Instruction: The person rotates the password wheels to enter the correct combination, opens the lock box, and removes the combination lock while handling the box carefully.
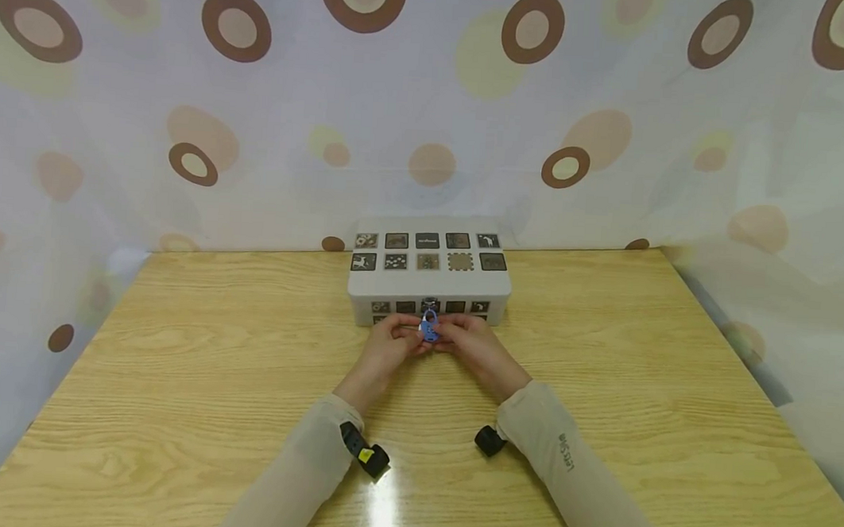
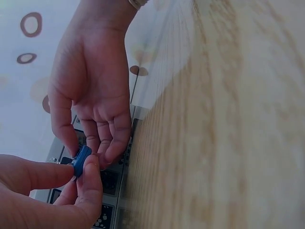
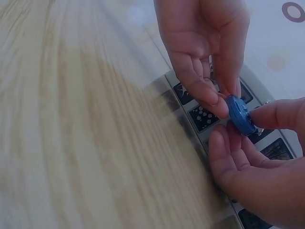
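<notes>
A small blue padlock (image 1: 429,329) with a light shackle stands up at the front of a white box (image 1: 428,282). The shackle's top lies right at the box's metal clasp (image 1: 430,302); whether it passes through it I cannot tell. My left hand (image 1: 387,348) pinches the padlock from the left side with thumb and fingers. From the right, my right hand (image 1: 478,350) grips it too, its thumb on the lock's face in the right wrist view. The padlock body (image 3: 241,116) shows between both hands' fingertips there.
Dark printed picture squares cover the box's lid and front. The box stands at the back of a wood-grain table (image 1: 209,364), close to a hanging curtain (image 1: 271,128) with brown rings. Black wrist straps with small cameras (image 1: 376,460) hang at both sleeves.
</notes>
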Demonstrator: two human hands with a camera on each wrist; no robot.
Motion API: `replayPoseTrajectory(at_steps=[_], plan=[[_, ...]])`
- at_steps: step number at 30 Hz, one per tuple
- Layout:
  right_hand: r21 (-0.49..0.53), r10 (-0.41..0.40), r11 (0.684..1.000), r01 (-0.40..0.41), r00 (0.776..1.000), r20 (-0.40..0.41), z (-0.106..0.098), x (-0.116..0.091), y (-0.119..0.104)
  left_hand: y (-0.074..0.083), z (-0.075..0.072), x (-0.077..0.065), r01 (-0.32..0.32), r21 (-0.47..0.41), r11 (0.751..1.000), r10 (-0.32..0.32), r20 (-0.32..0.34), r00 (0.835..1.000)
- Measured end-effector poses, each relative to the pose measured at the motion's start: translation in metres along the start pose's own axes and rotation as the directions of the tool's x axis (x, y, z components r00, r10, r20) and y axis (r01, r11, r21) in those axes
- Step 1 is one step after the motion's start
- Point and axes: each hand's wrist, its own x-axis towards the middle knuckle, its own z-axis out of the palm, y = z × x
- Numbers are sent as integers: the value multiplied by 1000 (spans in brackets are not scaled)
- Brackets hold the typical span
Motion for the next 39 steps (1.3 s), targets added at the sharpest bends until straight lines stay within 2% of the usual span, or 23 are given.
replayPoseTrajectory(at_steps=[6,15,26,39], plan=[[9,1,1000,-1,1000,-17,2,0,1,0,-1,0,-4,2,1000,4,2,1000],[11,-17,1000,17,1000,-1,4,-1,0,1,-1,0,-3,6,1000,3,6,1000],[68,-1,998,0,1000,21,3,-1,0,-1,-1,1,-15,-10,1000,15,13,1000],[56,-18,998,18,1000,3,5,-1,1,-3,-1,2,-34,-13,999,34,16,999]])
